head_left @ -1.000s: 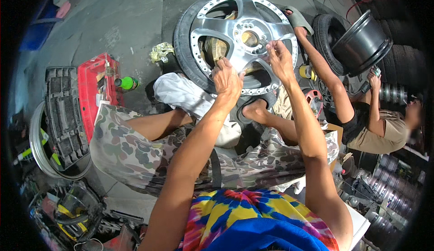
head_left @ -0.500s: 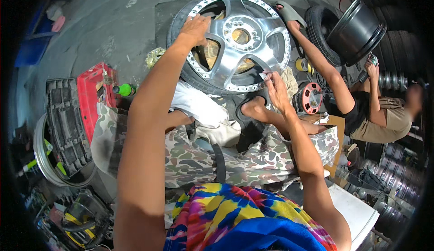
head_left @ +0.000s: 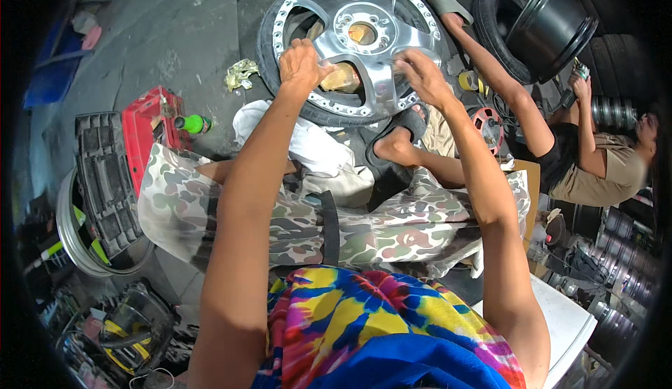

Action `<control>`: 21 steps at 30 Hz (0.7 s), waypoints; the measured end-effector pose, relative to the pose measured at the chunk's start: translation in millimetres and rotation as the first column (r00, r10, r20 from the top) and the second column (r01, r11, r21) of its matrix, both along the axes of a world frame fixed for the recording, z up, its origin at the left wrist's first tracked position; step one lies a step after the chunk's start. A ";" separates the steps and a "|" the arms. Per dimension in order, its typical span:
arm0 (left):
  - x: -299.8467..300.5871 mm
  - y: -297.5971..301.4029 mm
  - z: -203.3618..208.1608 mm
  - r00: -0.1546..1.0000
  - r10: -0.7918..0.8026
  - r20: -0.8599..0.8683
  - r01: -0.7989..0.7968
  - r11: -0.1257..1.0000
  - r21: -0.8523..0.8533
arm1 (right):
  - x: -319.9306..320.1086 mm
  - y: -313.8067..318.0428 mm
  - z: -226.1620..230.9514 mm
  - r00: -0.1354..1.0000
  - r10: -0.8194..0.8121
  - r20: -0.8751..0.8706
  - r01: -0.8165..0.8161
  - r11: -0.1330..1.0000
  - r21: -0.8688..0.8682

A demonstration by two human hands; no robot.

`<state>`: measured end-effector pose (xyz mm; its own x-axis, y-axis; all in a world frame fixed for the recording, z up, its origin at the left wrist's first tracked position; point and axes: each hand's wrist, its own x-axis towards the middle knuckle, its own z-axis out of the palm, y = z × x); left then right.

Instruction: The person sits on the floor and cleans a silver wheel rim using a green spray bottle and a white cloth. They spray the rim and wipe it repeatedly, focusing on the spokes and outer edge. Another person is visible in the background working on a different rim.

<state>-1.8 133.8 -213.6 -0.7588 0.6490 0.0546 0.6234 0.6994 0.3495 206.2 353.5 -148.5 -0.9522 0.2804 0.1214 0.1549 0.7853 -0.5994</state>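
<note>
A silver five-spoke alloy wheel [head_left: 384, 84] lies face up on a black tyre [head_left: 269, 74] in front of me. My left hand [head_left: 302, 65] is closed on the wheel's left side, its thumb at a spoke opening. My right hand [head_left: 425, 81] bends over the lower right spoke with its fingers drawn together. Its fingertips are smeared by motion, and whatever they pinch cannot be made out. Yellowish-brown material [head_left: 341, 79] shows beneath the wheel through the openings. A white cloth [head_left: 308, 147] lies between the tyre and my legs.
A red crate [head_left: 143, 126] and a green bottle [head_left: 193, 123] stand to the left, near a bare rim [head_left: 70, 231]. Crumpled paper [head_left: 241, 73] lies beside the tyre. On the right a co-worker [head_left: 595, 168] sits by a black wheel [head_left: 549, 35], one foot near my tyre.
The wheel appears turned somewhat clockwise. My left hand has slid down the wheel's left side. My right hand has moved from the lower rim onto a spoke; the small pale piece it pinched no longer shows.
</note>
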 end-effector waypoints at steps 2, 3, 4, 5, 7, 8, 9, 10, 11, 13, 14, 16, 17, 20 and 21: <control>-2.1 -8.0 0.4 1.000 -0.023 0.017 0.023 1.000 0.004 | -19.4 -4.7 -1.4 0.993 0.116 -0.024 -0.113 0.988 0.108; -5.8 -13.6 2.0 0.997 -0.049 0.053 0.049 0.999 -0.001 | -28.0 -3.6 -5.6 0.991 0.137 -0.004 -0.135 0.979 0.154; -9.7 -18.3 3.7 0.993 -0.073 0.088 0.074 0.997 -0.005 | -36.0 -0.9 -8.3 0.987 0.157 0.016 -0.157 0.967 0.199; -12.1 -22.9 7.7 0.985 -0.114 0.133 0.113 0.993 0.013 | -42.5 -0.9 -11.0 0.982 0.190 -0.017 -0.181 0.956 0.231; -11.6 -22.8 10.0 0.989 -0.117 0.094 0.116 0.993 0.015 | -50.4 0.4 -14.6 0.985 0.169 0.027 -0.170 0.956 0.240; -10.5 -23.9 9.2 0.990 -0.115 0.077 0.114 0.993 0.015 | -55.4 -2.3 -14.1 0.986 0.161 0.051 -0.169 0.955 0.244; -10.6 -25.1 8.7 0.990 -0.116 0.077 0.115 0.993 0.018 | -61.0 -4.2 -13.2 0.982 0.182 0.054 -0.190 0.945 0.266; -11.2 -26.0 8.4 0.990 -0.117 0.077 0.116 0.993 0.021 | -63.8 -6.1 -12.1 0.979 0.198 0.051 -0.204 0.943 0.264; -10.8 -26.7 9.5 0.990 -0.118 0.078 0.117 0.993 0.023 | -66.1 -7.5 -10.5 0.976 0.213 0.050 -0.219 0.940 0.262; -10.0 -25.2 11.9 0.989 -0.116 0.093 0.113 0.993 0.029 | -68.5 -7.6 -11.8 0.972 0.235 0.033 -0.235 0.937 0.257; -8.3 -24.6 11.8 0.988 -0.117 0.102 0.114 0.993 0.033 | -68.5 -5.3 -12.9 0.971 0.239 0.020 -0.237 0.938 0.255; -9.1 -22.9 7.1 0.990 -0.107 0.088 0.105 0.994 0.033 | -62.9 -1.1 -15.8 0.971 0.238 0.039 -0.240 0.938 0.252; -9.3 -23.0 8.2 0.992 -0.102 0.078 0.100 0.994 0.033 | -60.4 -1.0 -14.2 0.970 0.234 0.067 -0.244 0.937 0.251; -8.2 -25.0 13.2 0.987 -0.101 0.122 0.098 0.995 0.030 | -42.9 -6.9 -7.4 0.967 0.221 0.127 -0.245 0.943 0.226; -8.6 -26.0 13.4 0.989 -0.100 0.110 0.097 0.995 0.026 | -35.4 -11.3 -4.8 0.966 0.218 0.140 -0.245 0.945 0.215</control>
<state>-10.4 107.8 -200.2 -0.6934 0.7205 -0.0126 0.6453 0.6286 0.4341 170.9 342.2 -153.3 -0.9986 0.0277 0.0448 0.0081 0.9213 -0.3887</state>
